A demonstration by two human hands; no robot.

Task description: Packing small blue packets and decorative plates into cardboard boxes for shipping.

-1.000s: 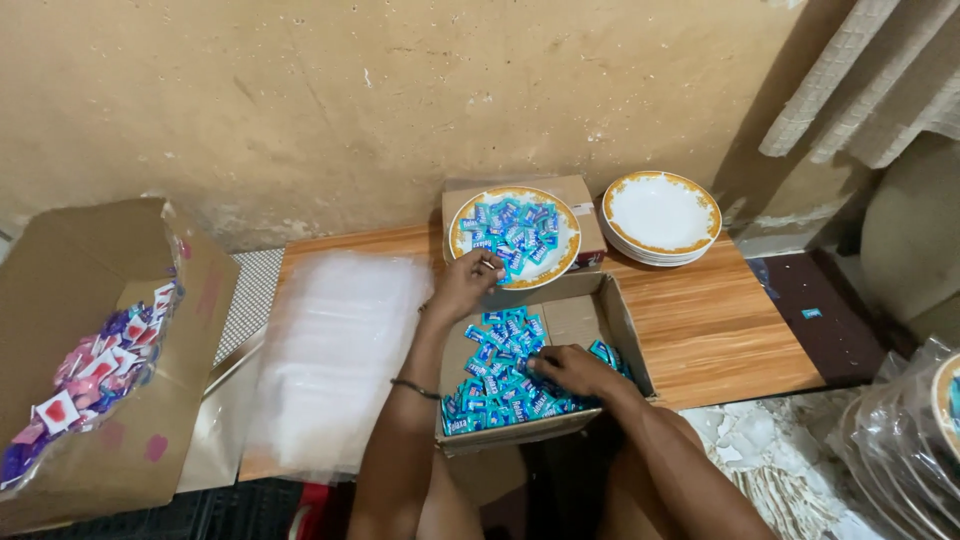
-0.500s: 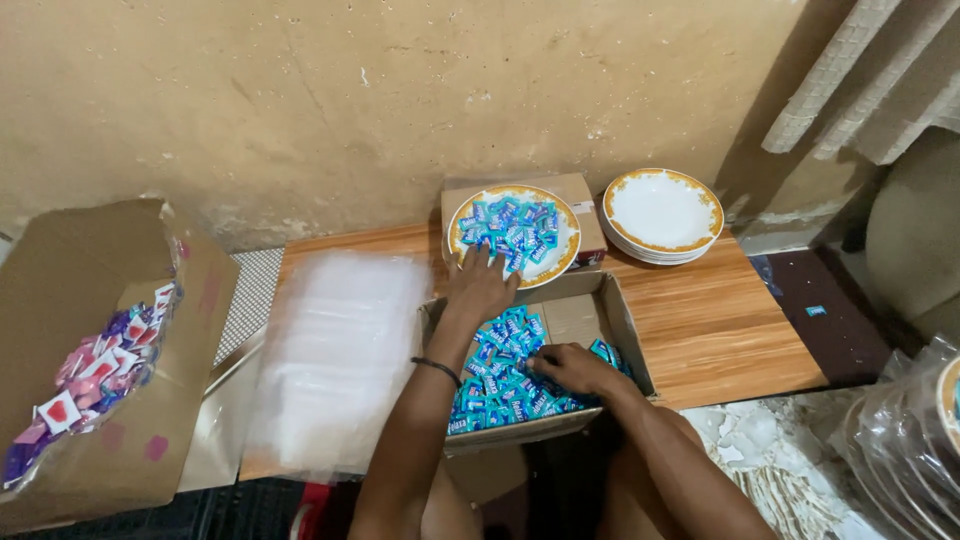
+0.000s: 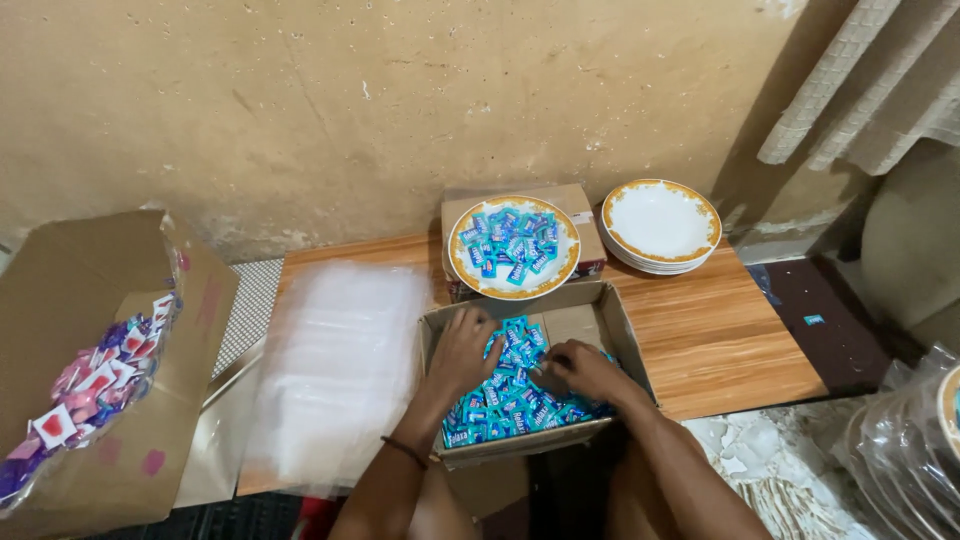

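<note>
Open carton: a shallow cardboard box sits at the near edge of the wooden table, flaps up, in front of the person.
Carton contents: a heap of small blue-wrapped candies, filling most of the floor; bare cardboard shows at the far right corner.
Filled plate: a white plate with a gold rim rests on a closed cardboard box just behind the open carton; it holds a loose layer of the same blue candies.
Empty plates: a short stack of matching plates stands just right of the filled one, against the wall; the top plate holds nothing.
Plastic sheets: a pile of clear bags covers the left part of the table, beside the carton.
Side box: a large cardboard box to the far left, lined with clear plastic, holds red, white and purple wrapped sweets.
Right edge: plates wrapped in clear plastic, partly out of frame.
Left hand: left hand is inside the carton, palm down, fingers loosely spread and curled onto the candies at the left side; whether any are gripped cannot be told.
Right hand: right hand is inside the carton at the right, fingers bent and drawn together on the candies near the middle; a hold cannot be confirmed.
Wrist: a dark band circles the left wrist.
</note>
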